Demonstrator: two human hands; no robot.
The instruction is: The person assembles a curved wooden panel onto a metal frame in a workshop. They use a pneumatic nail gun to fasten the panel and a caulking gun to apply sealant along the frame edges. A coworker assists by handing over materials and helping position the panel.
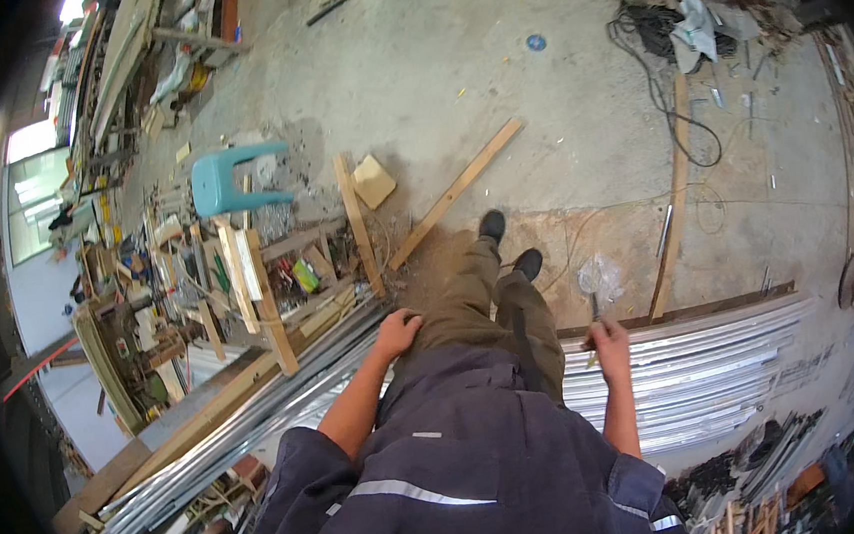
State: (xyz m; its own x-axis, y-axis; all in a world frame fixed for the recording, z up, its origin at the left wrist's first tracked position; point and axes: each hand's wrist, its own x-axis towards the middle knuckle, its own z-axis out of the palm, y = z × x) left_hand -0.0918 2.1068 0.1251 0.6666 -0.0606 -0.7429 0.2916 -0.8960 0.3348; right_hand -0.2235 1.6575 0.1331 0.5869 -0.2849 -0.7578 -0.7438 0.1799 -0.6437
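Note:
My left hand (398, 332) hangs beside my left thigh, its fingers loosely bent and apart, with nothing seen in them. Below it runs a bundle of long silvery metal bars (228, 415). Out to the right, my right hand (610, 343) is closed around a slim tool (595, 305). The tool's narrow grey end sticks out ahead of the fingers, and a yellowish-green bit shows beside the hand. Its exact kind is too small to make out. Beneath that hand lies a stack of long pale metal strips (686, 377). A clear crumpled plastic piece (598, 276) rests on the floor ahead.
A turquoise plastic stool (225, 179) stands left, amid cluttered wood and tools. Wooden boards lie on the floor, one slanting (461, 190) before my feet, another (672, 197) at right. A dark coiled cable (647, 34) and white cloth (694, 30) lie far right.

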